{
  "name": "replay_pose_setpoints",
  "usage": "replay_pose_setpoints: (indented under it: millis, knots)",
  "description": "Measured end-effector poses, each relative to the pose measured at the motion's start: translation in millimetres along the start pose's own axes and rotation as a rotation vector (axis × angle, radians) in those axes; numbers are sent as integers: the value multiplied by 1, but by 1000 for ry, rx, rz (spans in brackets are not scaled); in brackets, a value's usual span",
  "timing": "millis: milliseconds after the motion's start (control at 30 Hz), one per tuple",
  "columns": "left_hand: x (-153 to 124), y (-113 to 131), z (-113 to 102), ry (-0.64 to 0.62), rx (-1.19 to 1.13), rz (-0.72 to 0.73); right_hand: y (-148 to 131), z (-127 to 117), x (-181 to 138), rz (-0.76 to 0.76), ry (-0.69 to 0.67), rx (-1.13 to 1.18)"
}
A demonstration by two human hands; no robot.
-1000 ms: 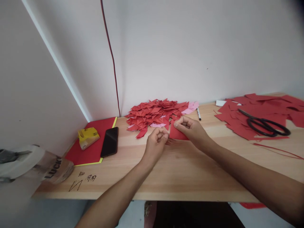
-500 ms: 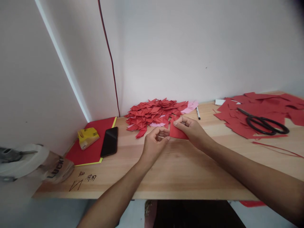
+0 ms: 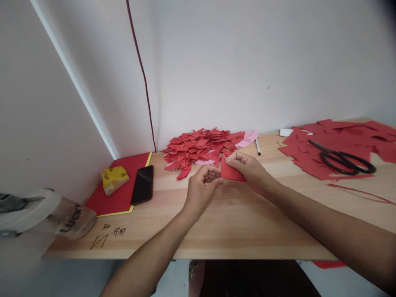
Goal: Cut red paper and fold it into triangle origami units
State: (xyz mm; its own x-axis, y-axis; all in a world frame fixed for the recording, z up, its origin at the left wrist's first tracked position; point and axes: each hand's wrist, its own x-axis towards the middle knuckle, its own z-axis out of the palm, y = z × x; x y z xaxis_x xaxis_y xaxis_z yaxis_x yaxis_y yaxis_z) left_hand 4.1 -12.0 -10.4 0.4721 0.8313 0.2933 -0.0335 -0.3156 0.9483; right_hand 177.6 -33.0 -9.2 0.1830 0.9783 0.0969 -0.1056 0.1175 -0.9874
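Both my hands meet over the middle of a wooden table (image 3: 235,222). My right hand (image 3: 247,168) pinches a small red paper piece (image 3: 230,172) and holds it just above the tabletop. My left hand (image 3: 201,189) is curled, and its thumb and fingertips grip the paper's left edge. Right behind my hands lies a pile of folded red paper triangles (image 3: 201,147) with a few pink ones (image 3: 249,137) at its right end.
Black scissors (image 3: 343,159) lie on a spread of cut red paper sheets (image 3: 309,163) at the right. A pen (image 3: 258,146) lies by the pile. At the left are a black phone (image 3: 142,184), a yellow pack (image 3: 114,179) on red card, and a plastic bag (image 3: 71,218).
The red paper has been lifted slightly off the table and tilted. My left fingers have loosened from a tight fist to a pinch on its edge.
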Motion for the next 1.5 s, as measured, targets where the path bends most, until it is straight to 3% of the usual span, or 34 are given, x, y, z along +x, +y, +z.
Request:
replay_pose_setpoints:
  millis: [167, 433, 733, 1067, 1500]
  knots:
    - [-1, 3, -2, 5, 90, 29, 2, 0, 0, -10, 3, -7]
    - [-3, 8, -3, 29, 323, 220, 4, 1, 0, 4, -12, 26]
    - [-2, 7, -2, 10, 130, 38, 7, -1, 2, -5, -51, 81]
    - [3, 2, -2, -6, -9, -59, 10, -2, 3, -41, -15, 46]
    - [5, -4, -5, -23, 142, -91, 4, 4, -3, -102, 76, -107]
